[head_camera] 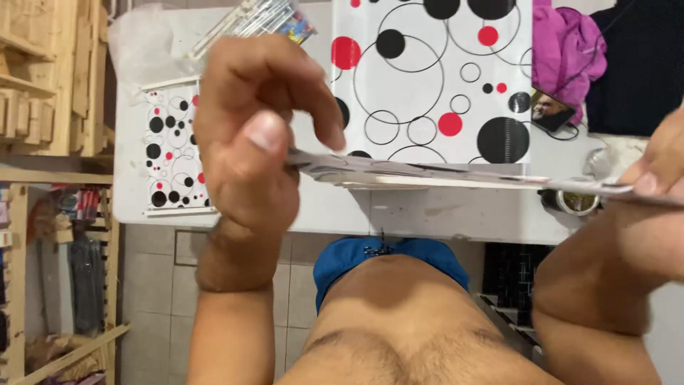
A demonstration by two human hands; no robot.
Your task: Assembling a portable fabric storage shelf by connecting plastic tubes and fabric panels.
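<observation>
Between your two hands, held up close to the camera and seen edge-on, runs a thin flat panel [442,177] with a pale edge; its face is hidden from this angle, though it may match the white sheet printed with black and red circles [434,78] that lies on the white surface [427,210] below. Your left hand [249,142] pinches the panel's left end, thumb pad on the near side and the fingers [313,107] curled over the top, closed down on it. Your right hand [659,192] grips the other end at the frame's right edge, thumb pressed on top; the rest of that hand is cut off, but it is plainly closed on the panel. Judging by the straight line it keeps across the span, the panel is fairly stiff and probably light, yet thin enough to flex or twist if you loosen one end. The glossy look suggests it could slip, so a hold near both ends with thumbs flat seems sound. A smaller patterned sheet [171,150] lies at the surface's left, a clear packet of thin rods [263,18] beyond it, pink cloth [566,50] at the far right, wooden racks [43,78] at the left.
</observation>
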